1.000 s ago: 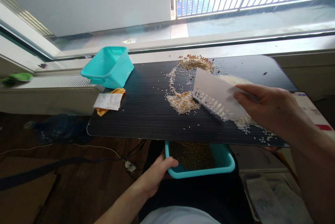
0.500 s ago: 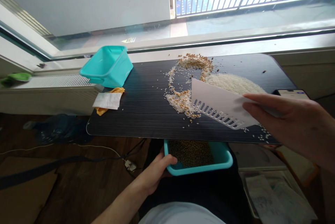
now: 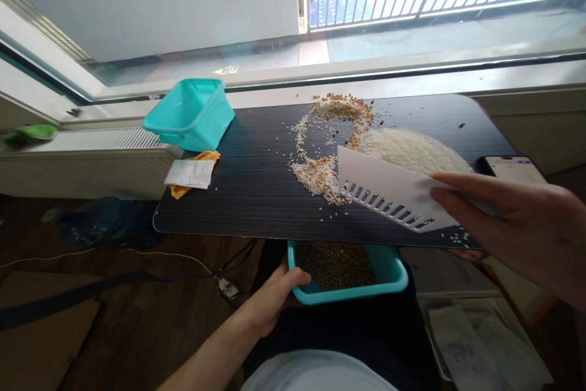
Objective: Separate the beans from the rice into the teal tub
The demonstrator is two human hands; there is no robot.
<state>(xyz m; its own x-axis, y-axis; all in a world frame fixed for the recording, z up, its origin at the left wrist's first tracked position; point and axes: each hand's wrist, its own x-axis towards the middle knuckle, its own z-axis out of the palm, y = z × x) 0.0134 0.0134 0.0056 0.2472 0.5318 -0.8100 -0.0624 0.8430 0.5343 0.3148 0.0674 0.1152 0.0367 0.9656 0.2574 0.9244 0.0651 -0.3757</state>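
My right hand [image 3: 513, 220] pinches a flat white slotted scraper [image 3: 389, 180] over the table, its row of slots toward me. At the scraper's left end lies a small mix of white rice and tan grains [image 3: 318, 176]. Behind it spreads a larger rice pile [image 3: 416, 148]. Below the table's front edge, my left hand [image 3: 277, 293] grips the left rim of a turquoise plastic tub [image 3: 357, 296]. Small brown-green grains [image 3: 336, 264] cover its bottom; the table edge hides its far side.
A second turquoise tub [image 3: 190, 113] stands at the table's back left. Near it lie a folded white paper [image 3: 190, 173] and an orange cloth [image 3: 180, 191]. Tan grains mixed with rice [image 3: 341, 107] lie at the back. A phone [image 3: 510, 166] rests at the right edge.
The scraper and my right hand have shifted slightly toward me and to the right. My left hand stays on the tub's rim.
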